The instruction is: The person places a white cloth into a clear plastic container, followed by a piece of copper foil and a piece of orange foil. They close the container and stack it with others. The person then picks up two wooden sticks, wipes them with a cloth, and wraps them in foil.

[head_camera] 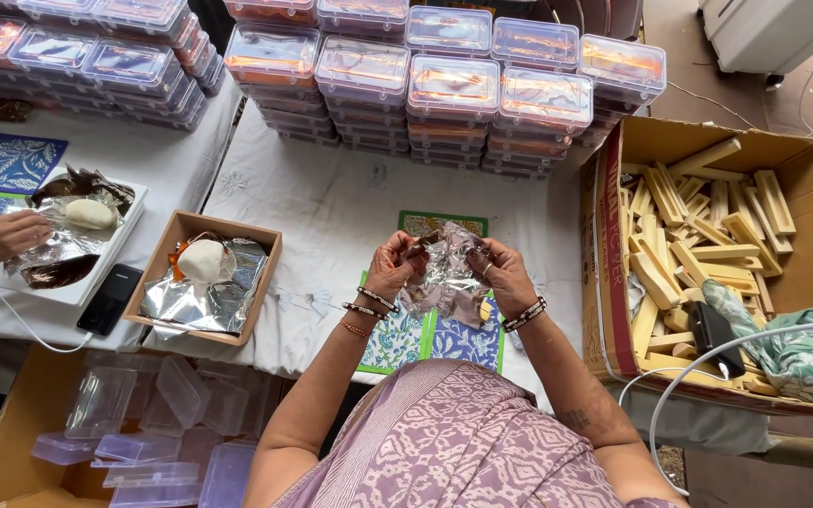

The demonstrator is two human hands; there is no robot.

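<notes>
The left hand and right hand are raised over the near edge of the desk, each with its grip clenched on 1 side of a crinkled foil sheet stretched between them. Bangles sit on both wrists. Under the foil lie printed mats in blue and green. Below the desk edge, on the left, a carton holds empty clear tubs.

Left of the hands, a small cardboard tray carries more foil and a white lump. Just beside it lies a black phone, touching a white board where another person's hand rests on foil near a second pale lump.

To the right stands a big open box filled with pale wooden sticks, with a green cloth at its near corner.

Along the far side of the desk are stacks of lidded clear boxes.
</notes>
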